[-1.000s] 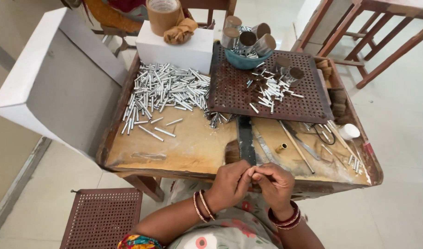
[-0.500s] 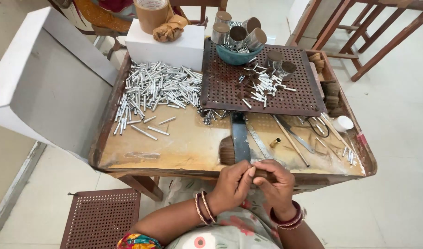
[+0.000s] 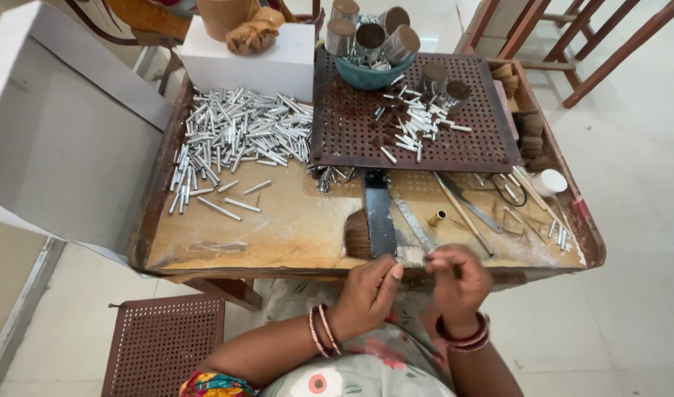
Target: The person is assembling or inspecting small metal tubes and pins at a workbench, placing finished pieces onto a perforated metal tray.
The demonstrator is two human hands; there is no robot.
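Wooden bench (image 3: 278,242), seen from above. Left hand (image 3: 366,294) and right hand (image 3: 458,283) meet at its near edge, fingertips pinched around a small item too blurred to identify. Just beyond them lies a flat brush (image 3: 370,228); farther off, left of the hands, silver tubes (image 3: 234,136).

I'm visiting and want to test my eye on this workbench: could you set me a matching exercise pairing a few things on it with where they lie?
Things:
1. heap of silver tubes
2. teal bowl
3. small brass cap
4. white box

Places:
A. bare wood, right of the flat metal blade
B. far left corner of the tray
C. far edge of the perforated board, holding tins
D. left half of the tray

Pairs: 1-D, 2-C, 3-A, 4-B
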